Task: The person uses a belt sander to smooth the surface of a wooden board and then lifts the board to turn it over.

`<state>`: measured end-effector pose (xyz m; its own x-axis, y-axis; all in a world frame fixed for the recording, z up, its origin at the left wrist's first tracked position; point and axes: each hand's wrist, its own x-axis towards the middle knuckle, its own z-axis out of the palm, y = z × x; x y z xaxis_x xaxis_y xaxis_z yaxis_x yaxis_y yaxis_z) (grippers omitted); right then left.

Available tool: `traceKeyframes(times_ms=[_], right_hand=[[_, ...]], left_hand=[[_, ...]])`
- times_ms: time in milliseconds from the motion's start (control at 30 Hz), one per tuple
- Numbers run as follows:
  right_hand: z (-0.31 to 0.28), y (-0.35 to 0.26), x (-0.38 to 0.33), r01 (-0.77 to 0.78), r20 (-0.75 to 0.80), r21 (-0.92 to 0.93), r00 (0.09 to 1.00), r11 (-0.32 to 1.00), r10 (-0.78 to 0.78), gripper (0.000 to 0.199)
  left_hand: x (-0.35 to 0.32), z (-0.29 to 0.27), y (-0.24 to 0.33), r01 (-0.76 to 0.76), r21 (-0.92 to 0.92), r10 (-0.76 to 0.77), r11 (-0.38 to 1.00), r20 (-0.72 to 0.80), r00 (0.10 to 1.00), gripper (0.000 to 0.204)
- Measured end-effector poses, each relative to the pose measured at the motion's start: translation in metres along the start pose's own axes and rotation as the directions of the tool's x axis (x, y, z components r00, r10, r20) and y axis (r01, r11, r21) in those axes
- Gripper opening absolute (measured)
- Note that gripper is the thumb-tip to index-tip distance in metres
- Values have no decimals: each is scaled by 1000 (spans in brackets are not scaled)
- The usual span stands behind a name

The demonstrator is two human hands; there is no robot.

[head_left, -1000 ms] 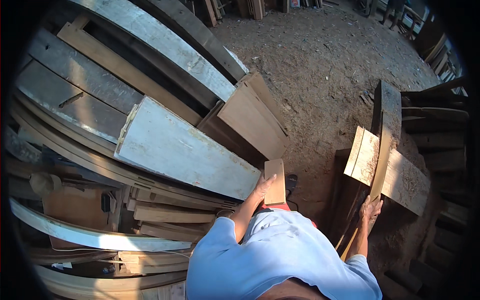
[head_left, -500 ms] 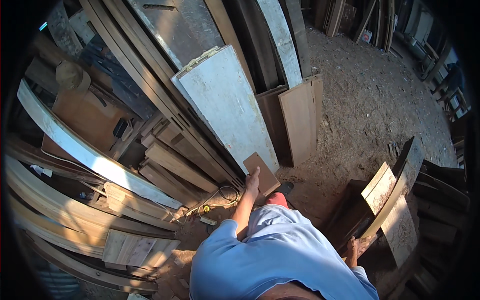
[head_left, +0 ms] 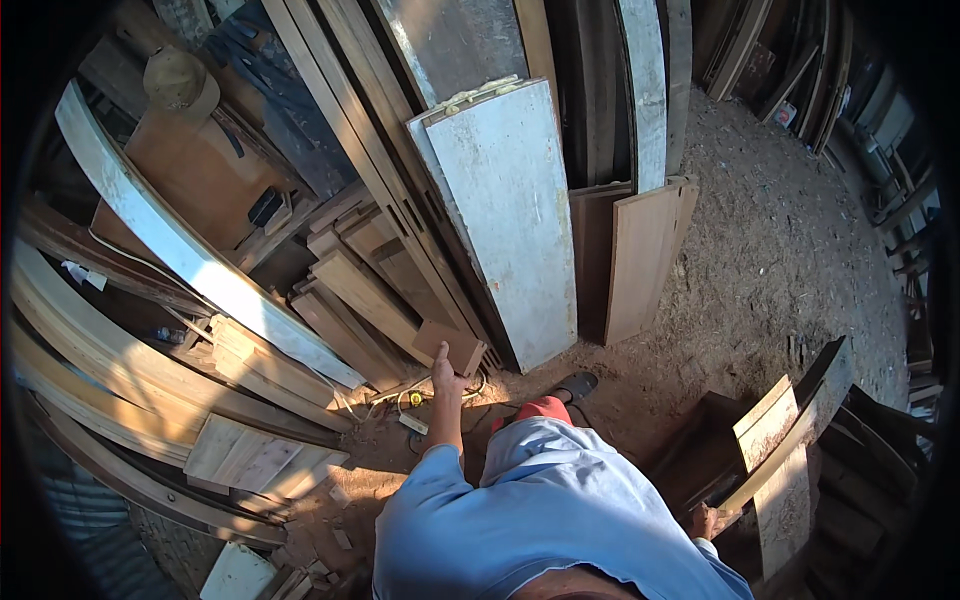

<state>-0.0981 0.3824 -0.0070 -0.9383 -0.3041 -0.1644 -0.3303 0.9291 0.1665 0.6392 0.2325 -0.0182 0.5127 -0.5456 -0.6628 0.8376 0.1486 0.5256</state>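
My left hand [head_left: 446, 374] reaches forward, closed on a small brown wooden board [head_left: 459, 347], its thumb on top. The board hangs over the lower ends of the leaning planks and the cord behind them. At the lower right, my right hand [head_left: 704, 522] wraps round the near end of a long narrow plank [head_left: 768, 466]; its fingers are partly hidden. Pale sawdust-covered boards [head_left: 783, 510] lie beside and under that plank.
A white-painted panel [head_left: 507, 220] leans upright ahead, with a brown panel [head_left: 640, 268] to its right. Timber [head_left: 150, 405] is piled on the left beneath a long curved white piece [head_left: 175, 235]. A cap [head_left: 181, 82] rests at the far left. Sawdust covers the ground [head_left: 770, 260].
The view has swung left and the body has shifted. My left hand has carried the small board leftward, away from the white panel's foot. My right hand keeps its grip on the plank.
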Motion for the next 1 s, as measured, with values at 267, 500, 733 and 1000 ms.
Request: traceKeyframes(times_ms=[267,500,733,1000], right_hand=[[10,4,-1,-152,126,71,982,986,142,95],[-71,-77,-99,13,187,544,973,839,-136,75],[-59,-77,-223,-665,470,746,552,-24,-689,47],[-41,-47,-275,-525,427,687,851,-502,-305,41]], left_hand=[[-2,33,-61,269,395,-332,878,97,938,42],[-93,120,-167,168,872,-759,459,287,584,44],[-196,165,-297,-311,940,-972,141,191,138,44],[-281,126,-364,-631,774,-983,-53,-150,-102,54]])
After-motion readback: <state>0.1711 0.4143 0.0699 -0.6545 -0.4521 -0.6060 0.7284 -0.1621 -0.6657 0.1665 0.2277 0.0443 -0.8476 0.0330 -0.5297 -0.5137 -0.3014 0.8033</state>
